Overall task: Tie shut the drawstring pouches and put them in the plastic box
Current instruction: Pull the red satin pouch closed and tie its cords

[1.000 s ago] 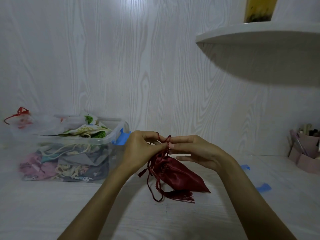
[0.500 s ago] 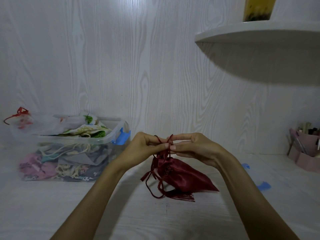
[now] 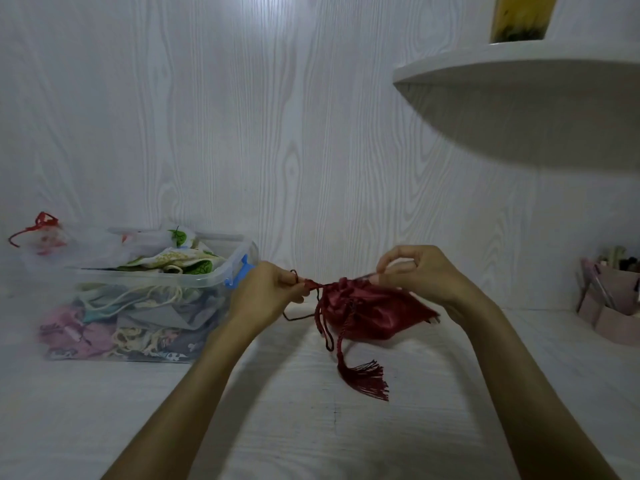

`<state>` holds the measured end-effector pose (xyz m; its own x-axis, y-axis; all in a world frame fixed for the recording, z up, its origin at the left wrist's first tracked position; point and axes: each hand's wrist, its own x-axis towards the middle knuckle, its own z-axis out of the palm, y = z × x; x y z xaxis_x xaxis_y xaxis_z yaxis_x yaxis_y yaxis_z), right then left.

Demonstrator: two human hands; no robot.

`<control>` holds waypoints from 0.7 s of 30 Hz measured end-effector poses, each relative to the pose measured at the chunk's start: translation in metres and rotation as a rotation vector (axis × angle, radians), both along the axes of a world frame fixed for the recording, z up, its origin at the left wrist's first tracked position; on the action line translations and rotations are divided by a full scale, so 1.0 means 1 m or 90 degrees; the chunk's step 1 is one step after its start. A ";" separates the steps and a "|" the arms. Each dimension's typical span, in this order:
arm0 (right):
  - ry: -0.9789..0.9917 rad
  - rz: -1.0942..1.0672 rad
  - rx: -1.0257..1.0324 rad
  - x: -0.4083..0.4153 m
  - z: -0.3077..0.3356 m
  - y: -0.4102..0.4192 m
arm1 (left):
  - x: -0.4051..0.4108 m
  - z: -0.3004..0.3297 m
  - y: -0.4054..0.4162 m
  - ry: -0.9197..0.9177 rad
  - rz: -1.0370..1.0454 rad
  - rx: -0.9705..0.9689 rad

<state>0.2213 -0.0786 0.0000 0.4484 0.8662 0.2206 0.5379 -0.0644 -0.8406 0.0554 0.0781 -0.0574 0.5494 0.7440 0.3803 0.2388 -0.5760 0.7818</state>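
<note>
Dark red satin pouch point(image 3: 367, 310) sits at centre of the white table point(image 3: 311, 427), held slightly raised at its gathered neck, body slumped to the right against the surface. Left hand point(image 3: 268, 292): fingers curled, pinching the red drawstring point(image 3: 313, 285) just left of the pouch mouth; cord runs taut from fingertips to the gathered opening. Right hand point(image 3: 420, 275): thumb and forefinger pinched together at the right side of the mouth, apparently on the cord or the fabric edge; motion blur there, so which of the two cannot be told. Remaining right fingers arched above.

A looped length of cord hangs down from the neck, ending in a red tassel point(image 3: 367, 379) lying on the table in front of the pouch.

Clear plastic box point(image 3: 221, 271) with a blue latch stands to the left, near the left hand but apart from it, lid off, heaped with cloth pouches of mixed colours. A sheer pouch with red ribbon point(image 3: 38, 233) rests at its far left edge.

Curved white shelf point(image 3: 512, 64) upper right; pink organiser point(image 3: 613, 306) at far right.
</note>
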 end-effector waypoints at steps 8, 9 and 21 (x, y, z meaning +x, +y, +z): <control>0.033 0.101 -0.150 0.000 -0.007 0.003 | -0.003 -0.002 0.005 -0.035 0.027 -0.022; -0.023 0.062 -0.191 0.000 -0.011 0.006 | -0.004 -0.003 0.007 -0.044 0.034 -0.028; -0.175 0.028 -0.257 -0.017 -0.020 -0.008 | -0.021 0.016 -0.032 0.169 -0.027 -0.045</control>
